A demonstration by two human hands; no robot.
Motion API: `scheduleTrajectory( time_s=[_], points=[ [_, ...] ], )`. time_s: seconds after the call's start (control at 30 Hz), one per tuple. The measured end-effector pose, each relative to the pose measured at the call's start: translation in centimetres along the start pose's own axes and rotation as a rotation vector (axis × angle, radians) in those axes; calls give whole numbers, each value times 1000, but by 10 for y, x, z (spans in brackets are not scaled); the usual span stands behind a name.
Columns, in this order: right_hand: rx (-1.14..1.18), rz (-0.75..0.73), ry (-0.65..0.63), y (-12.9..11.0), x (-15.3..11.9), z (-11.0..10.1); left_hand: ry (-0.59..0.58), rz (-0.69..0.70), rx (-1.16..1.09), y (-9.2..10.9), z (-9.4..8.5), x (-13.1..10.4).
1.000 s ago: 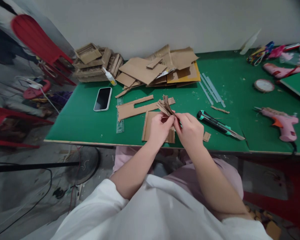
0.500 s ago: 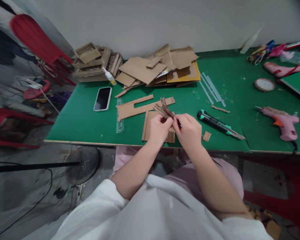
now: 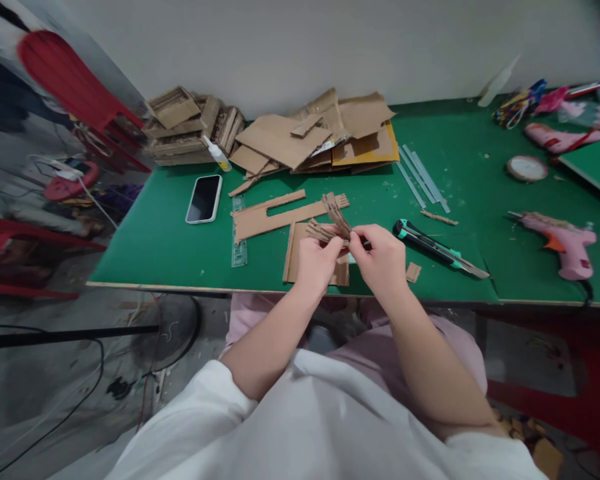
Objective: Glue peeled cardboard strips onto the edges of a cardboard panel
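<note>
We pinch the cardboard strips between thumb and fingers of our left hand and right hand, fingers closed in; the strips fan lengthwise beyond our fingertips, free ends pointing forward and leftward

The cardboard strips look matt, brown and rough-edged.

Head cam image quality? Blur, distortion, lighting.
Head view: upper-left red chair soft and stretched; held cardboard strips readable, fine edges slightly soft; box cutter clearer. Head view: light dim and diffuse, no harsh glare on the green table; top-right corner darkened.
</note>
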State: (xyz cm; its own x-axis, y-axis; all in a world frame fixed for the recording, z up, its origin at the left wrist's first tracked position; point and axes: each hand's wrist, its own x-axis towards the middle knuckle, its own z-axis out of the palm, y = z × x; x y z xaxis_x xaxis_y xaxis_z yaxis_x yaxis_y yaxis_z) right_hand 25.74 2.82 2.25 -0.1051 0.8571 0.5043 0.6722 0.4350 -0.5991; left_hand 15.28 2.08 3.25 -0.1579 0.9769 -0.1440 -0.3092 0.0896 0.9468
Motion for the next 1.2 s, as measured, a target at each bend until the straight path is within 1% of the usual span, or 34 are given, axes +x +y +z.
scheduleTrajectory(
  time_s=[0.07,0.17,0.33,0.47,0.57,0.67,0.77,0.83,0.93,1.0,1.03,1.1,1.2],
  points=[
    [45,4,-11,1,1,-1,-3,6,-9,2,1,-1],
    [86,-1,-24,2,1,-3,8,-25,-5,2,2,-2],
    [-9,-44,3,3,2,-3,30,0,50,-1,1,0],
    [-51,-79,0,6,2,-2,19,72,70,-3,0,0],
    [-27,-75,66,6,2,0,43,127,34,-2,1,-3],
    [76,6,133,4,1,1,47,124,-12,-1,4,-8],
    [228,123,126,2,1,1,52,149,32,0,5,-13],
    [316,195,120,1,2,0,65,237,151,0,4,-15],
    [394,273,147,1,3,-3,75,440,427,-2,2,-17],
    [407,297,166,-1,4,-5,45,535,569,-4,0,-17],
    [412,305,169,-2,4,-6,28,556,610,-6,0,-17],
    [440,325,169,-3,4,-7,5,538,616,-9,-2,-15],
    [510,351,121,-3,5,-9,8,401,458,-12,-2,-9]
  ],
)
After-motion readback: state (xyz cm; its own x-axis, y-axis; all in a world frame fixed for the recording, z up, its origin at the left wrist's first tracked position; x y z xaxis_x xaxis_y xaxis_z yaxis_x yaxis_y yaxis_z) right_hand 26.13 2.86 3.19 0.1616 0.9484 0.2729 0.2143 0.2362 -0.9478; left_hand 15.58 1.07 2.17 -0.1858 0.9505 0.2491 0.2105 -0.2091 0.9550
